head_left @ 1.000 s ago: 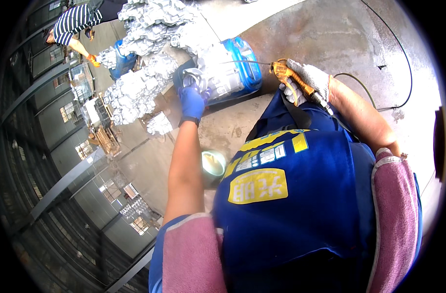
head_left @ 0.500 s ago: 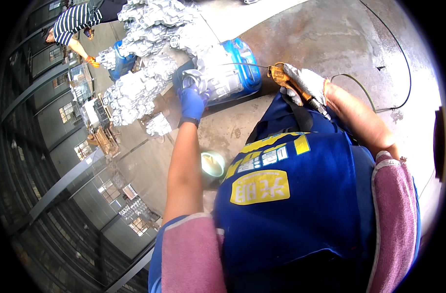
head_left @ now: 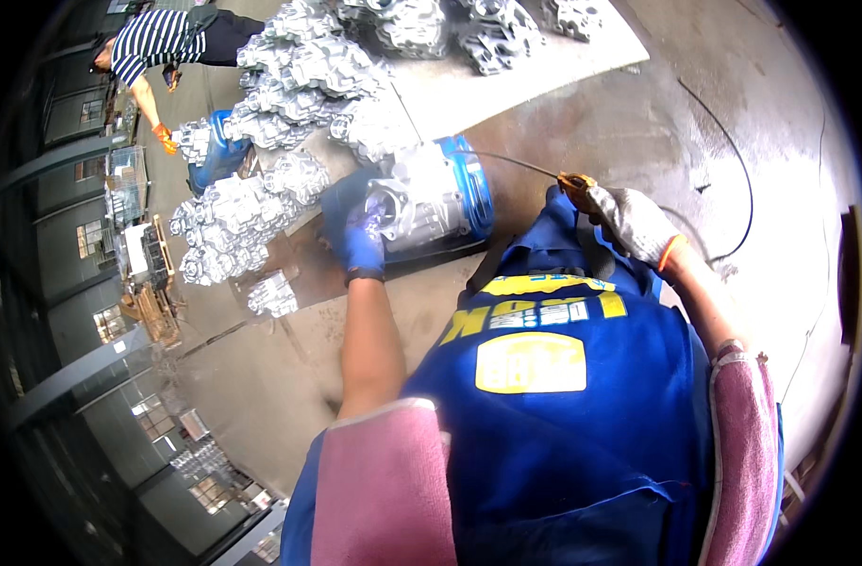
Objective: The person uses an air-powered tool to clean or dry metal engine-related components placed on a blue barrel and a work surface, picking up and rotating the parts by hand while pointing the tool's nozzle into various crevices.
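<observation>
A silver-grey metal casting (head_left: 417, 203) lies on a blue plastic drum (head_left: 475, 189). My left hand (head_left: 365, 243), in a blue glove, is closed on the casting's left end, its fingers partly lost in blur and shadow. In my white-gloved right hand (head_left: 634, 224) is an orange-yellow air tool (head_left: 576, 189), mostly covered by the glove. A thin, long rod (head_left: 511, 160) runs from the tool leftward to the casting's upper right side. Whether its tip touches the metal cannot be made out.
Piles of similar castings (head_left: 303, 71) stand beyond the drum, more on a pale sheet (head_left: 582, 71). One lone casting (head_left: 273, 294) lies left of my arm. A dark hose (head_left: 747, 179) curves across the floor at right. Another person (head_left: 157, 47) works at a second blue drum (head_left: 218, 156).
The casting has been turned on the drum, its round opening no longer facing up. My right hand and tool have shifted right and lower. The green bowl no longer shows.
</observation>
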